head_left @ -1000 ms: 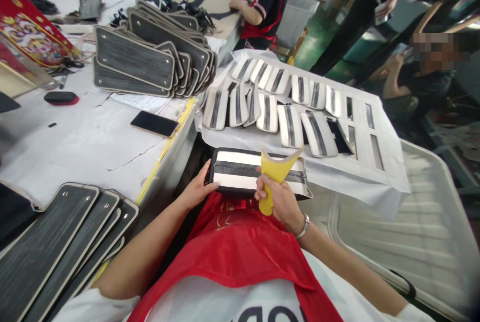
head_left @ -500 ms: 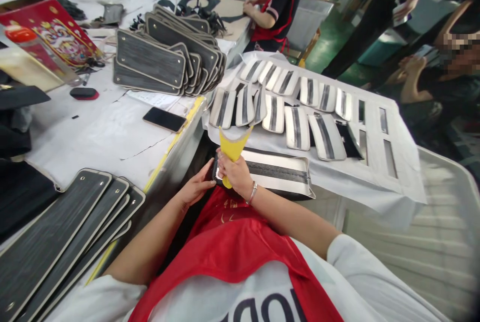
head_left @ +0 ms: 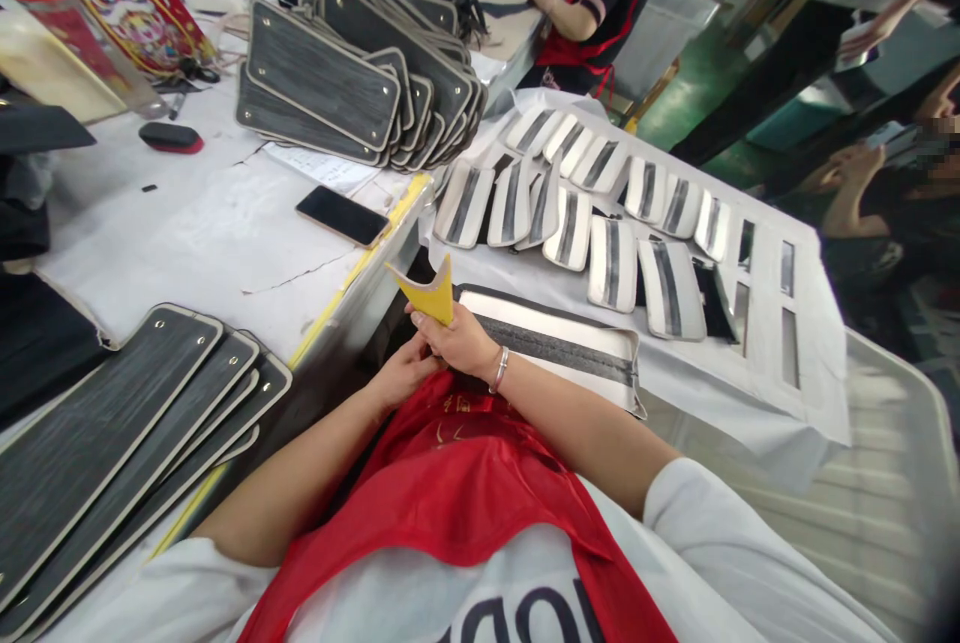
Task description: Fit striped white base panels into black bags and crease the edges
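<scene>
By the red apron [head_left: 420, 503], right fingers [head_left: 426, 325] curled round yellow tool [head_left: 429, 297], left fingers [head_left: 416, 353] bent, hold unclear.

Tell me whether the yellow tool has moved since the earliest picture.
Yes: held in the right hand, the yellow tool has moved left across the view, now much nearer the phone.

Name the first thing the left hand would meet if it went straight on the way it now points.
Probably the right hand, which grips a yellow tool just ahead of the left hand's fingers; depth is unclear, so they may already touch.
</scene>
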`<state>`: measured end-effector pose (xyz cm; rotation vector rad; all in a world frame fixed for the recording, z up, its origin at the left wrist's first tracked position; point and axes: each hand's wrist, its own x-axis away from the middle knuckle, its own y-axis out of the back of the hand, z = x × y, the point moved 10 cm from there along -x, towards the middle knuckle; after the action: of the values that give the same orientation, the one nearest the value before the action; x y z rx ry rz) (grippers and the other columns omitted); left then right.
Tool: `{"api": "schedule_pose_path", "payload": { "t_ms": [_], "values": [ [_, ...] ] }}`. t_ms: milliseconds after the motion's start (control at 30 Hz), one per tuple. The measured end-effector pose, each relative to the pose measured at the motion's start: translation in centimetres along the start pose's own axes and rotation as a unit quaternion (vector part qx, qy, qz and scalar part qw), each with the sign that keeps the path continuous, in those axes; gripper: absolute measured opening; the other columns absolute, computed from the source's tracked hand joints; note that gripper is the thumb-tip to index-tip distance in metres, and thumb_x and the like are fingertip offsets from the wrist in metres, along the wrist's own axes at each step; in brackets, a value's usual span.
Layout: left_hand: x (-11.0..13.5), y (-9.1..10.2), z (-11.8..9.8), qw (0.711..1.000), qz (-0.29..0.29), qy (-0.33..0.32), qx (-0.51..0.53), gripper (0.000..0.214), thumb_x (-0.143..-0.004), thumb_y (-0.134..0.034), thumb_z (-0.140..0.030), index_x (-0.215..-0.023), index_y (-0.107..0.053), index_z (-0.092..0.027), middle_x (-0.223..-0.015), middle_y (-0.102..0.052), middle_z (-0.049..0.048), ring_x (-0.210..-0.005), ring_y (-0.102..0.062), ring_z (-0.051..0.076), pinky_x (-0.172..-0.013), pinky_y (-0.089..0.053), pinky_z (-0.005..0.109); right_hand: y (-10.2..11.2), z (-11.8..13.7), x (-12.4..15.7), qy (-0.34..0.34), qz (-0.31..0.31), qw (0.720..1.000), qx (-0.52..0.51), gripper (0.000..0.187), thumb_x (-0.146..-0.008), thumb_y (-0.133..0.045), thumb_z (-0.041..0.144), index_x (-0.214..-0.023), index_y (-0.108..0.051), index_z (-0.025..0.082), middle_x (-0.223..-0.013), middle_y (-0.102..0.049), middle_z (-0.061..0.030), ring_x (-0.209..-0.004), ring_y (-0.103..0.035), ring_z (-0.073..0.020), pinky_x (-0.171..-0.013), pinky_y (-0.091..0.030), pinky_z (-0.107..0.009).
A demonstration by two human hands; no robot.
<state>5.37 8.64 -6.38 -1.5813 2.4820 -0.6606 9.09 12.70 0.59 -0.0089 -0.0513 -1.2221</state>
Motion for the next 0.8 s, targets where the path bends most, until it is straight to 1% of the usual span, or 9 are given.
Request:
{"api": "schedule_pose_path", "payload": {
  "t_ms": [100,167,233,300,400,467,567,700,800],
  "values": [
    [0.1,0.1,0.5,0.999,-0.041,0.019,0.031,0.049,-0.072,-0.068,-0.019,-0.119,-0.056,-0.014,-0.116,-0.063,0.0105,-0.114,-0.054,0.028,-0.101,-0.039,0.043,-0.5,0.4,-0.6,0.036,0.009,0.998,0.057,0.021,-0.083,-0.051,0.032,-0.097,-0.055,0.017,-0.084,-0.060,-0.0015,-0.075,-0.056,-0.0119,-0.073,-0.046,-0.026],
    [0.2,0.3,0.6,0.996,-0.074,0.026,0.049,0.049,-0.070,-0.069,-0.020,-0.117,-0.057,-0.014,-0.112,-0.065,0.0107,-0.112,-0.055,0.028,-0.099,-0.040,0.043,-0.6,0.1,-1.0,0.028,0.004,0.997,0.072,0.021,-0.082,-0.051,0.031,-0.098,-0.056,0.018,-0.085,-0.061,-0.0016,-0.077,-0.056,-0.0128,-0.076,-0.046,-0.028],
    [0.3,0.3,0.6,0.993,-0.088,0.033,0.067,0.051,-0.069,-0.069,-0.019,-0.118,-0.057,-0.015,-0.112,-0.065,0.0098,-0.112,-0.055,0.027,-0.100,-0.040,0.042,-0.3,-0.5,-1.3,0.003,-0.017,0.998,0.053,0.019,-0.081,-0.054,0.030,-0.095,-0.056,0.018,-0.079,-0.059,0.0000,-0.071,-0.055,-0.0116,-0.071,-0.046,-0.026],
    [0.4,-0.1,0.5,0.992,-0.079,0.037,0.088,0.058,-0.066,-0.068,-0.014,-0.122,-0.055,-0.019,-0.118,-0.063,0.0083,-0.115,-0.054,0.026,-0.102,-0.038,0.041,0.5,-1.3,-1.1,-0.038,-0.049,0.998,-0.017,0.016,-0.079,-0.056,0.029,-0.090,-0.055,0.018,-0.067,-0.054,0.0032,-0.057,-0.048,-0.0089,-0.056,-0.043,-0.022],
    [0.6,-0.5,0.4,0.987,-0.075,0.045,0.134,0.070,-0.065,-0.063,-0.011,-0.132,-0.047,-0.023,-0.129,-0.057,0.0065,-0.120,-0.050,0.024,-0.105,-0.035,0.040,2.1,-1.8,-0.3,-0.079,-0.100,0.984,-0.122,0.013,-0.083,-0.048,0.030,-0.090,-0.048,0.019,-0.051,-0.034,0.0100,-0.039,-0.028,-0.0060,-0.038,-0.029,-0.017],
    [0.8,-0.4,0.6,0.981,-0.088,0.055,0.162,0.073,-0.066,-0.062,-0.013,-0.136,-0.042,-0.022,-0.130,-0.056,0.0070,-0.120,-0.051,0.024,-0.106,-0.033,0.040,3.5,-1.5,0.2,-0.077,-0.145,0.969,-0.186,0.010,-0.085,-0.045,0.028,-0.090,-0.045,0.020,-0.049,-0.026,0.0118,-0.037,-0.021,-0.0054,-0.035,-0.024,-0.016],
    [1.0,-0.2,0.8,0.976,-0.105,0.060,0.178,0.076,-0.065,-0.065,-0.012,-0.137,-0.041,-0.019,-0.126,-0.059,0.0080,-0.118,-0.052,0.024,-0.107,-0.032,0.041,4.8,-1.1,0.5,-0.072,-0.200,0.938,-0.274,0.009,-0.082,-0.051,0.026,-0.086,-0.045,0.020,-0.048,-0.026,0.0118,-0.036,-0.020,-0.0047,-0.034,-0.023,-0.014],
    [0.9,-0.2,0.5,0.978,-0.102,0.045,0.176,0.071,-0.065,-0.066,-0.011,-0.133,-0.047,-0.020,-0.131,-0.055,0.0071,-0.120,-0.050,0.025,-0.108,-0.030,0.042,4.0,-1.6,0.1,-0.080,-0.210,0.929,-0.293,0.008,-0.081,-0.051,0.024,-0.084,-0.045,0.020,-0.048,-0.029,0.0112,-0.036,-0.021,-0.0045,-0.033,-0.022,-0.014],
    [0.6,-0.1,0.1,0.985,-0.094,0.020,0.141,0.067,-0.066,-0.064,-0.011,-0.131,-0.050,-0.023,-0.138,-0.048,0.0050,-0.126,-0.043,0.026,-0.108,-0.031,0.040,3.1,-2.6,-0.3,-0.090,-0.206,0.942,-0.249,0.011,-0.082,-0.050,0.029,-0.086,-0.044,0.021,-0.050,-0.030,0.0107,-0.036,-0.023,-0.0052,-0.033,-0.024,-0.015]
  ]
}}
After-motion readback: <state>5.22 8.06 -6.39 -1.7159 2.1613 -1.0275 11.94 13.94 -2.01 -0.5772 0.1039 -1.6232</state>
